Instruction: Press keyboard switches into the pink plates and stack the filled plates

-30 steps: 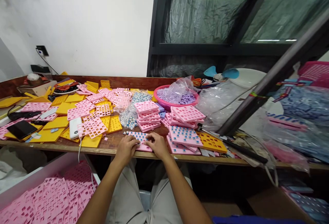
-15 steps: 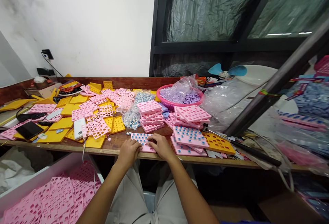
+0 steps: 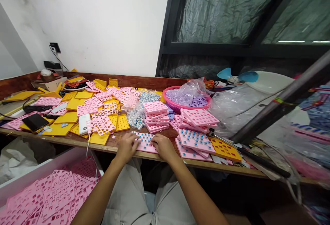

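Observation:
A pink keyboard plate (image 3: 143,146) lies flat at the table's front edge, with blue-and-white key switches (image 3: 145,138) in many of its openings. My left hand (image 3: 127,148) is at the plate's left edge, fingers curled and thumb along the side. Over the right part of the plate my right hand (image 3: 163,146) is bent, its fingertips closed together on the surface. Whatever those fingertips pinch is hidden. Behind the plate a clear bag (image 3: 136,119) spills loose switches of the same kind.
Pink plates (image 3: 156,107) are stacked behind; another stack (image 3: 195,139), partly fitted with switches, stands right. A pink basket (image 3: 175,106) holds purple pieces. Yellow plates (image 3: 122,123), a power bank (image 3: 84,124) and a phone (image 3: 37,122) lie left. A slanted metal pole (image 3: 278,104) crosses the right side.
My left hand has shifted from the plate's front left part out to its left edge. My right hand stays over the right part. The whole view has swung slightly left.

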A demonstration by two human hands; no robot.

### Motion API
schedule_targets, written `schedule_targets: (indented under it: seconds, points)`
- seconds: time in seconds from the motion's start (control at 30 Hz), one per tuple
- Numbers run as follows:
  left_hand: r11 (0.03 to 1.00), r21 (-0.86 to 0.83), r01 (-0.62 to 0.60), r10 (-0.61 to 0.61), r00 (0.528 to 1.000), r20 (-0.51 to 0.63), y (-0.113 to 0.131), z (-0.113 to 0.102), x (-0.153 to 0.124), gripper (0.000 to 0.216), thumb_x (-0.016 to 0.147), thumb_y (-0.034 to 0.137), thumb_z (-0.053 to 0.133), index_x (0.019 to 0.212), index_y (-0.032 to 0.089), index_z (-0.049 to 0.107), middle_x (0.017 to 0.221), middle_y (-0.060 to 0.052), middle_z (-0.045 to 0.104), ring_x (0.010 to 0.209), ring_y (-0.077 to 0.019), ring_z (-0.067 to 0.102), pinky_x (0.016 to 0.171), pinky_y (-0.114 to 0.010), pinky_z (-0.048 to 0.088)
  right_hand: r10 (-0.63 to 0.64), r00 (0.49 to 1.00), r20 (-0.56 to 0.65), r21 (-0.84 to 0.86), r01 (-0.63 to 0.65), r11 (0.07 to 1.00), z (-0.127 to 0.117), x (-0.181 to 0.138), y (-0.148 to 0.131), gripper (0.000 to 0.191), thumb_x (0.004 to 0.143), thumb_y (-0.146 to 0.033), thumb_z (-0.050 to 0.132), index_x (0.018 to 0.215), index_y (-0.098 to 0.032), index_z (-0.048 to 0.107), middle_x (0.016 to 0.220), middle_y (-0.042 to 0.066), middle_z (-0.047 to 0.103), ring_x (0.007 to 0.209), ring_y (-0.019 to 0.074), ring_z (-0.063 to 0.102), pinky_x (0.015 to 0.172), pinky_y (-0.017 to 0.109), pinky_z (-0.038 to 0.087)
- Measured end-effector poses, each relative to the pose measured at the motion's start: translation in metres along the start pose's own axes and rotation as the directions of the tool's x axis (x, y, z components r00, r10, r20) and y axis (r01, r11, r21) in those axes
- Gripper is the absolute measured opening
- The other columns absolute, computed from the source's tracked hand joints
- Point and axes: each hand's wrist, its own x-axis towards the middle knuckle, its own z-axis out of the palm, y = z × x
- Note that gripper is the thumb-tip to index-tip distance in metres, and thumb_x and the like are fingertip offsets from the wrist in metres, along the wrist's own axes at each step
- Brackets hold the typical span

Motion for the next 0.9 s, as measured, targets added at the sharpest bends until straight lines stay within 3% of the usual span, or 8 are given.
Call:
schedule_targets:
  seconds: [0.1,0.27,0.37,0.53,0.63,0.7,0.8,0.9]
  points:
    - [0.995,0.061,0.08,-0.075,0.993,-0.088,-0.028,-0.009,0.012,0.021,0.094,0.02,0.056,0.109,0.023,0.071,0.109,-0.007,0.067,0.106,-0.0224,0.06,0.096,-0.036,0.047,-0.032,0.999,0.039,-0.124,0.037,0.992,0.005,-0.006,-0.005,0.021,0.094,-0.014,0.056,0.087,-0.02,0.076,0.091,0.006,0.069,0.088,0.0183,0.062,0.079,0.026,0.045]
    - [0.996,0.079,0.052,-0.059,0.994,0.09,-0.052,-0.006,0.022,0.024,0.092,0.017,0.058,0.11,0.023,0.072,0.109,-0.008,0.068,0.105,-0.0216,0.062,0.095,-0.033,0.049,-0.17,0.985,-0.021,-0.186,0.163,0.969,0.012,-0.033,-0.007,0.03,0.102,-0.022,0.043,0.118,-0.019,0.068,0.109,0.012,0.066,0.101,0.0241,0.057,0.09,0.036,0.045]
    - [0.997,0.057,0.057,-0.063,0.993,0.102,-0.054,-0.001,0.023,0.023,0.093,0.018,0.056,0.107,0.023,0.074,0.106,-0.008,0.069,0.105,-0.022,0.063,0.096,-0.034,0.048,-0.178,0.984,0.017,-0.174,0.178,0.968,0.003,-0.03,-0.008,0.029,0.101,-0.026,0.045,0.116,-0.019,0.069,0.108,0.012,0.066,0.101,0.0255,0.057,0.091,0.038,0.045]
    - [0.994,0.041,0.103,-0.106,0.991,0.079,-0.059,0.005,0.027,0.027,0.091,0.017,0.06,0.114,0.021,0.072,0.11,-0.009,0.07,0.108,-0.0238,0.061,0.097,-0.036,0.047,-0.157,0.987,-0.018,-0.073,0.155,0.985,-0.006,0.032,-0.025,0.025,0.098,-0.026,0.051,0.113,-0.02,0.07,0.109,0.009,0.069,0.104,0.0229,0.059,0.091,0.034,0.045]
    - [0.99,0.021,0.143,-0.144,0.987,0.073,-0.063,0.007,0.03,0.022,0.09,0.017,0.061,0.108,0.02,0.073,0.106,-0.009,0.069,0.105,-0.023,0.062,0.095,-0.035,0.047,-0.122,0.986,0.109,-0.124,0.136,0.983,0.007,0.079,-0.043,0.02,0.091,-0.031,0.063,0.105,-0.02,0.073,0.102,0.009,0.072,0.1,0.0232,0.063,0.085,0.03,0.045]
    - [0.986,0.009,0.166,-0.167,0.985,0.043,-0.065,0.007,0.031,0.02,0.091,0.015,0.058,0.103,0.019,0.072,0.104,-0.009,0.069,0.103,-0.0226,0.063,0.093,-0.035,0.048,-0.034,0.975,0.218,-0.178,0.074,0.981,0.019,0.103,-0.055,0.017,0.083,-0.031,0.071,0.095,-0.021,0.076,0.093,0.008,0.074,0.091,0.0235,0.066,0.079,0.029,0.045]
    - [0.984,-0.02,0.176,-0.176,0.984,-0.037,-0.064,0.003,0.03,0.019,0.093,0.014,0.053,0.103,0.018,0.07,0.103,-0.009,0.071,0.1,-0.0229,0.064,0.091,-0.035,0.049,0.061,0.957,0.284,-0.201,-0.003,0.98,0.035,0.124,-0.063,0.009,0.077,-0.024,0.074,0.085,-0.02,0.077,0.088,0.009,0.075,0.087,0.0241,0.068,0.076,0.029,0.045]
    - [0.984,-0.077,0.162,-0.17,0.981,-0.095,-0.062,0.0,0.028,0.02,0.095,0.018,0.052,0.109,0.018,0.067,0.106,-0.009,0.071,0.101,-0.0231,0.065,0.091,-0.036,0.049,0.014,0.961,0.278,-0.129,0.022,0.991,0.038,0.128,-0.056,0.012,0.081,-0.022,0.069,0.09,-0.021,0.078,0.091,0.007,0.076,0.089,0.0223,0.068,0.078,0.028,0.046]
